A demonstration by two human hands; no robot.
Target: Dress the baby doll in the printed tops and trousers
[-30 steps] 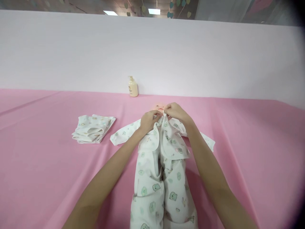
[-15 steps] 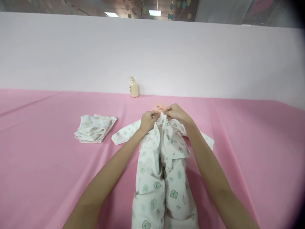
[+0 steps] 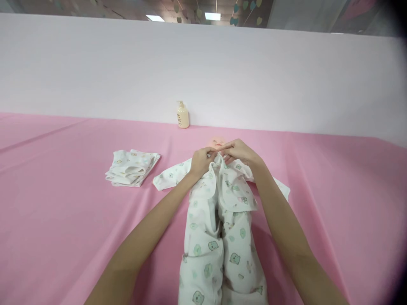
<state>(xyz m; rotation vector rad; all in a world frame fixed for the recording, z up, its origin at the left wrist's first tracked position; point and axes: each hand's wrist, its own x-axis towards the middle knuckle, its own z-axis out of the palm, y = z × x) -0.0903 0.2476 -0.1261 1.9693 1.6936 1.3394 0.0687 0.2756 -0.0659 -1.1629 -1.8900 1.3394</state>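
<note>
A baby doll point(image 3: 218, 142) lies on its back, its head at the far end and its legs toward me. It wears a white baby jacket point(image 3: 237, 190) printed with small animals, sleeves spread to both sides, and matching trousers point(image 3: 203, 254). At the collar, just below the doll's chin, my left hand point(image 3: 203, 160) pinches the left edge of the jacket. My right hand point(image 3: 238, 151) is closed on the collar's other side, fingertips nearly meeting the left ones. Below the neck the jacket's front edges hang apart. What lies between the fingertips is partly hidden.
A folded stack of printed white cloth point(image 3: 132, 168) lies to the left of the doll. Against the white wall point(image 3: 203, 72) at the back stands a cream pump bottle point(image 3: 182, 115). A pink sheet point(image 3: 63, 203) with some creases covers the surface.
The whole view has shifted slightly, so things sit a little further right. Both hands stay at the collar, with only small finger movements.
</note>
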